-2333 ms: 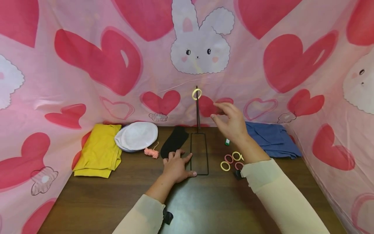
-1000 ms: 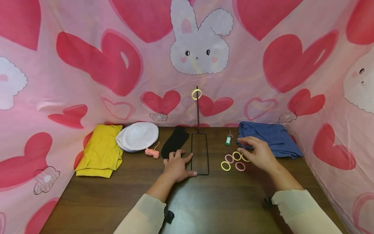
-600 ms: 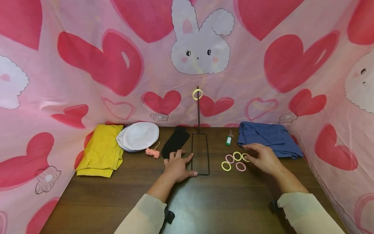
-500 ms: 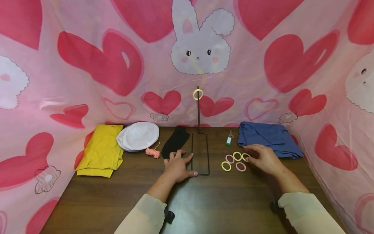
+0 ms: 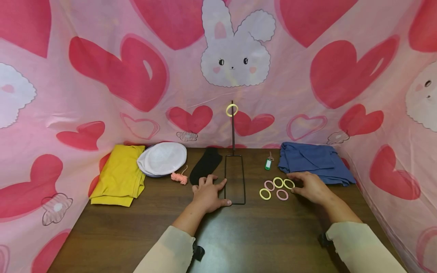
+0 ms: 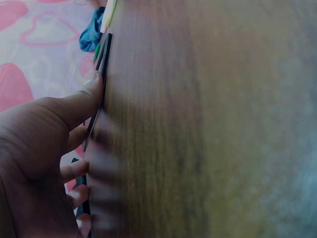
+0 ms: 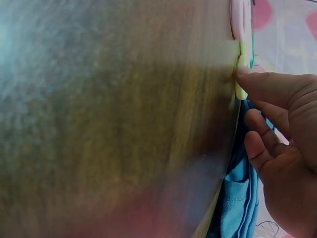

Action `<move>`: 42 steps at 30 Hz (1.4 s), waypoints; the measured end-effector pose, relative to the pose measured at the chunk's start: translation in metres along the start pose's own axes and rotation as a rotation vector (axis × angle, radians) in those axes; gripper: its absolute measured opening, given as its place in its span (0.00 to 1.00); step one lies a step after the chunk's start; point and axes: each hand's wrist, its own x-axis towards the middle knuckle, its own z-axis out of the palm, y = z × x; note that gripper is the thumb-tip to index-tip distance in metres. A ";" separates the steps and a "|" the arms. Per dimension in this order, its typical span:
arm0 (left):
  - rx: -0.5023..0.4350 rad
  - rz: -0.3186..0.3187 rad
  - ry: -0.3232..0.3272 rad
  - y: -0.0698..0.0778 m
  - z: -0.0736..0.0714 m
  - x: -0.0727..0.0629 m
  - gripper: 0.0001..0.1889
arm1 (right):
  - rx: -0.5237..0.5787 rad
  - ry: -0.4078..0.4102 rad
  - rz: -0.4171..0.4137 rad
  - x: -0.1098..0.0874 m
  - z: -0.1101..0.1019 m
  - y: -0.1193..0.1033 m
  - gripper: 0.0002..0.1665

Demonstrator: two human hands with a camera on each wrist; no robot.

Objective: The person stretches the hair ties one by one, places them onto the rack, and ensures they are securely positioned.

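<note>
My left hand (image 5: pixel 206 194) rests spread at the left of a black wire stand (image 5: pixel 244 182), thumb on the base's near left corner and index finger by its left bar. In the left wrist view, the left thumb (image 6: pixel 91 94) touches the black wire. A yellow ring (image 5: pixel 232 110) hangs near the top of the stand's upright rod. My right hand (image 5: pixel 311 186) is low over the table, thumb and index finger parted beside the rightmost yellow ring (image 5: pixel 289 189). In the right wrist view, the thumb tip meets this yellow ring (image 7: pixel 241 91), which lies flat.
Several other yellow and pink rings (image 5: pixel 282 199) lie left of my right hand. A key with a green tag (image 5: pixel 268 164) and folded blue cloth (image 5: pixel 310 159) are behind. Leftward lie a black sock (image 5: pixel 206 165), pink yarn (image 5: pixel 179 178), a white cap (image 5: pixel 165 157) and yellow cloth (image 5: pixel 117 174).
From beside the upright rod, my right hand has come down and right to the rings. Its thumb has since shifted slightly toward me. My left hand has stayed on the stand's base.
</note>
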 end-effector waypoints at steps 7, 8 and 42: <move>0.004 -0.001 0.003 0.000 0.001 0.000 0.46 | -0.006 -0.025 -0.034 0.003 0.001 0.003 0.27; 0.005 -0.002 0.003 0.000 0.001 0.000 0.46 | -0.006 -0.027 -0.040 0.003 0.001 0.003 0.26; 0.000 0.006 0.001 0.000 0.001 0.000 0.46 | -0.010 0.311 -0.302 0.012 -0.016 -0.060 0.18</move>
